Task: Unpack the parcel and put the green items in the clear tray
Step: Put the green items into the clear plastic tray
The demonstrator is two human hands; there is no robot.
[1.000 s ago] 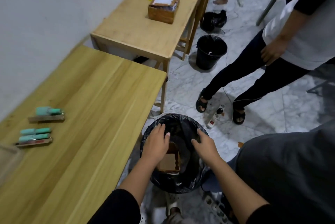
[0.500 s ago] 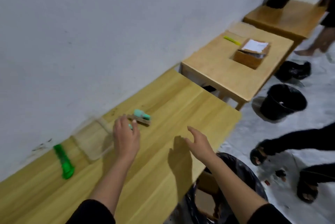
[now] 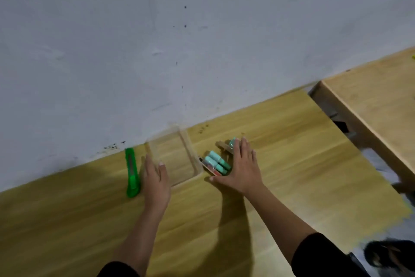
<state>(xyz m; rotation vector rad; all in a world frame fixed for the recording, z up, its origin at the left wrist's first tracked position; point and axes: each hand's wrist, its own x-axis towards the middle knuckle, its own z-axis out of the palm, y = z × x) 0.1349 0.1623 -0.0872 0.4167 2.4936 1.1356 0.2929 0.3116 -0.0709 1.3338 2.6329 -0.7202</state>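
Observation:
A clear tray [image 3: 193, 155] stands on the wooden table [image 3: 292, 175] against the wall, with nothing visible inside it. My left hand [image 3: 156, 179] lies flat at the tray's front left corner, fingers touching its wall. Just right of the tray lies a pack of two mint-green tubes [image 3: 216, 163] on a card. Another green item on a card [image 3: 229, 144] sits behind it. My right hand [image 3: 241, 168] is spread flat beside both packs, its fingers against them, holding nothing.
A bright green utility knife [image 3: 131, 172] lies left of my left hand, near the wall. A second wooden table [image 3: 377, 106] stands to the right across a narrow gap. A dark bin bag [image 3: 390, 256] shows at the bottom right on the floor.
My hands left the bin with the cardboard box and came up onto the table. The left hand shifted to the tray's left corner and the right hand reached the green packs.

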